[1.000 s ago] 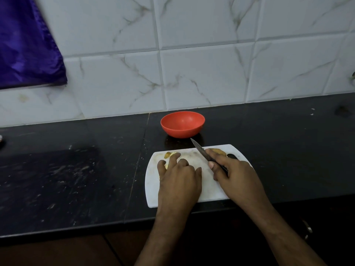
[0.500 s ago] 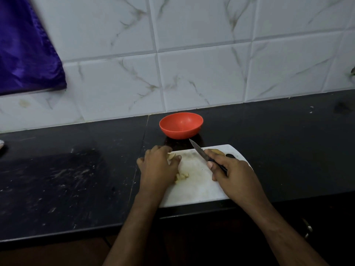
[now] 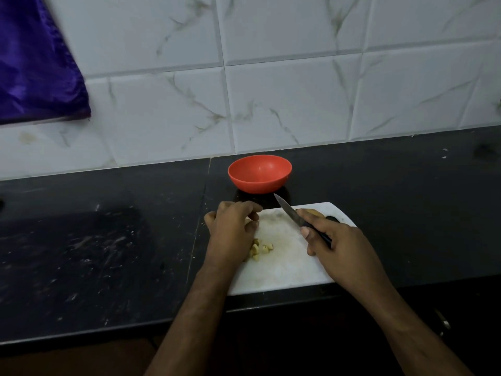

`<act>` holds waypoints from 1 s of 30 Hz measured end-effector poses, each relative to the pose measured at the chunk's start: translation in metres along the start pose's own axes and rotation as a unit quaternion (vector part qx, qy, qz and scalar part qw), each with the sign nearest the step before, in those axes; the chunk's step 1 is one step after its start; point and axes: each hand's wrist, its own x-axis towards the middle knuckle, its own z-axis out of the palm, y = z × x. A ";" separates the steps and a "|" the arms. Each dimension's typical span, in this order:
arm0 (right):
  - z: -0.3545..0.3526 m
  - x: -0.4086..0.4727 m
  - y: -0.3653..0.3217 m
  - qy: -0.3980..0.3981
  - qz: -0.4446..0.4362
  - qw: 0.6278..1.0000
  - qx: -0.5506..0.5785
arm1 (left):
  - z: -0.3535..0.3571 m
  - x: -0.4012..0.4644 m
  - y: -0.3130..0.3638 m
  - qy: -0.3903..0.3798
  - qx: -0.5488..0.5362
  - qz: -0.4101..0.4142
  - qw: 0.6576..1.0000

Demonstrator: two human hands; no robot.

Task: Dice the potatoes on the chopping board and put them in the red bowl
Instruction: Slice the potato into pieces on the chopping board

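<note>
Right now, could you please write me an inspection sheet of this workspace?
Surface: black counter, scuffed and speckled with pale marks.
Job's things: white chopping board at the counter's front edge; a few diced potato pieces on it; an uncut potato partly hidden behind the right hand; red bowl behind the board, nothing seen inside.
Clutter: nothing seen.
Hands: left hand curled over the board's left end, contents hidden; right hand grips the knife, tip towards the bowl.
Cables: nothing seen.
Surroundings: white marbled wall tiles; purple cloth hanging upper left.
</note>
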 end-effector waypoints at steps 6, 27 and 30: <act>-0.001 -0.001 -0.002 -0.001 0.004 1.000 -0.007 | 0.002 -0.003 -0.004 -0.003 -0.068 -0.031 0.997; -0.001 -0.002 -0.003 -0.005 0.014 1.000 0.003 | -0.002 -0.002 -0.019 0.024 -0.003 -0.076 0.997; -0.001 -0.002 -0.002 -0.006 0.010 1.000 0.002 | -0.001 -0.001 -0.015 0.001 0.029 -0.067 0.997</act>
